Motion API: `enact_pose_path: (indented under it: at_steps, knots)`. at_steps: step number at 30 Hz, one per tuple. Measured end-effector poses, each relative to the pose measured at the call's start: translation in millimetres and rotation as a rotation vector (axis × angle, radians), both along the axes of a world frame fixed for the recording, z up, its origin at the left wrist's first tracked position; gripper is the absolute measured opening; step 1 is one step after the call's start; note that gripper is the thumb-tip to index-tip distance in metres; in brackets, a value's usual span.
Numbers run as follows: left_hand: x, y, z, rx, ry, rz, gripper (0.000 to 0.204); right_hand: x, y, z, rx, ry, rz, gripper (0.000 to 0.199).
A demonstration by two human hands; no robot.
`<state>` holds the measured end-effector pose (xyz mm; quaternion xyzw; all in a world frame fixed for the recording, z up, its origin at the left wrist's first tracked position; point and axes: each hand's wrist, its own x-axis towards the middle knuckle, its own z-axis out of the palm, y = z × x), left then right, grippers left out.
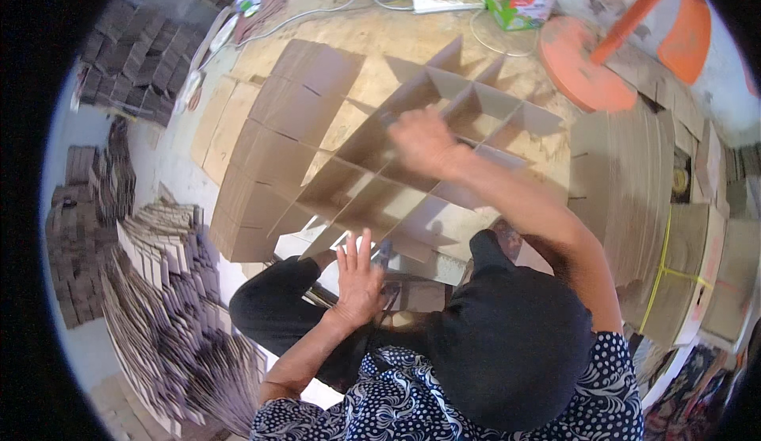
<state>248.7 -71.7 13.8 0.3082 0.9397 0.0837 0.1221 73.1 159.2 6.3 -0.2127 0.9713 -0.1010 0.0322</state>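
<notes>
A grid of interlocked cardboard divider strips [446,82] stands on edge on a pale wooden board [372,68] in front of me. Over its middle is my right hand [428,141], its fingers curled in and slightly blurred. Whatever is inside those fingers, if anything, is hidden; the hand overlaps the upper edges of the strips. My left hand [361,282] is at the near edge of the grid, fingers stretched upward and spread, holding nothing. Left of the grid lies a long stack of slotted cardboard strips [277,136].
Another cardboard stack [618,187] stands at the right, beside a yellow-strapped bundle [678,262]. Many cardboard pieces [170,322] pile up at lower left. An orange fan [590,64], a power strip [448,2] and a small green box [519,5] are at the back.
</notes>
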Motion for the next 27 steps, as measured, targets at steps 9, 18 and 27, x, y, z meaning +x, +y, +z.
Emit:
enact_pose_path:
  at_steps: [9,18,27]
  knots:
    - [-69,37,-20,0.029,-0.055,-0.010,0.023,161,94,-8,-0.547,0.195,-0.062,0.022]
    - [-125,-7,89,0.218,0.322,0.190,0.016,298,216,-48,-0.202,0.287,-1.077,0.052]
    - [0,-234,175,0.220,0.691,1.168,0.023,288,259,-66,0.024,0.277,-1.127,0.045]
